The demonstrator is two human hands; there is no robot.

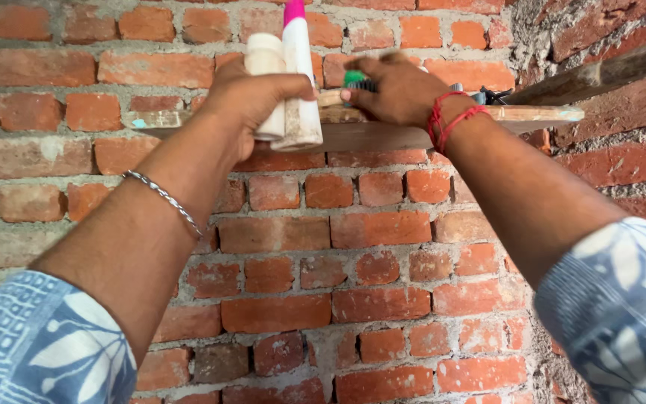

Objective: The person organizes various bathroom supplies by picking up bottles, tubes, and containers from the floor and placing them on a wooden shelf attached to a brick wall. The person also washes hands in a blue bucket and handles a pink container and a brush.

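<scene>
While the left hand (252, 97) holds 2 upright white tubes (285, 82) in a closed grip, the right hand (398, 90) pinches a green brush (354, 78) on the shelf (532, 116), at 3 o'clock.

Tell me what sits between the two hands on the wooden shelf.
In the head view, the right hand touches a green-handled brush lying on the wooden shelf, between it and the left hand, which grips a white tube and white bottle.
</scene>
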